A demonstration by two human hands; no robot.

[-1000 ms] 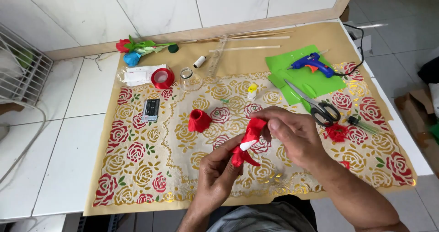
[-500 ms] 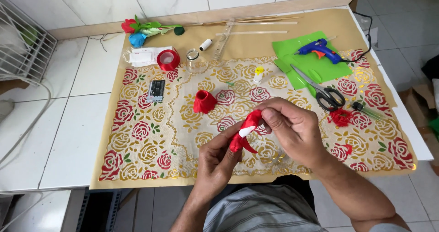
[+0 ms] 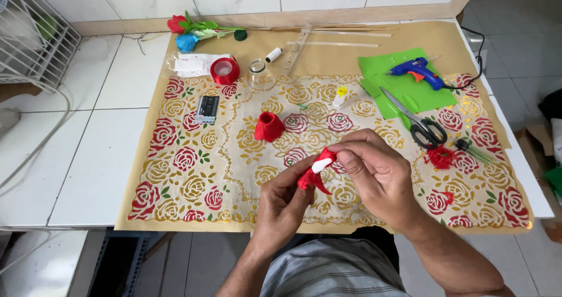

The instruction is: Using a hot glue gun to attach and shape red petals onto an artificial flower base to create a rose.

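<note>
Pinching the red ribbon [image 3: 315, 171] between them, left hand [image 3: 285, 202] below, right hand [image 3: 377, 174] above.

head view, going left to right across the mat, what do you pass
wire rack → black comb-like strip → red ribbon roll → red fabric cone → left hand → red ribbon piece → right hand → scissors → small red flower piece

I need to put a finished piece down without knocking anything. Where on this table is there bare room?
Free: the white tiles left of the rose-patterned mat, and the mat's near-left part, between the black comb and the left hand. Crowded: the right side around the scissors and glue gun.
</note>
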